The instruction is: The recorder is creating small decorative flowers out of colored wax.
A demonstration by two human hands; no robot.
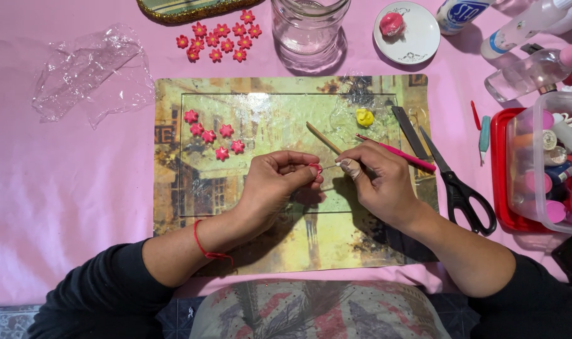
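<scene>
A small pink clay piece (pixel 315 167) is pinched in the left hand (pixel 274 182) fingers above the placemat (pixel 286 251). A pink-handled tool (pixel 395 152) is gripped by the right hand (pixel 380 182); its tip is hidden behind the fingertips, the clay's shape unclear.

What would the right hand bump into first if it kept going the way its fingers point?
Probably the small pink clay piece pinched in the left hand, right ahead of the right hand.
</scene>
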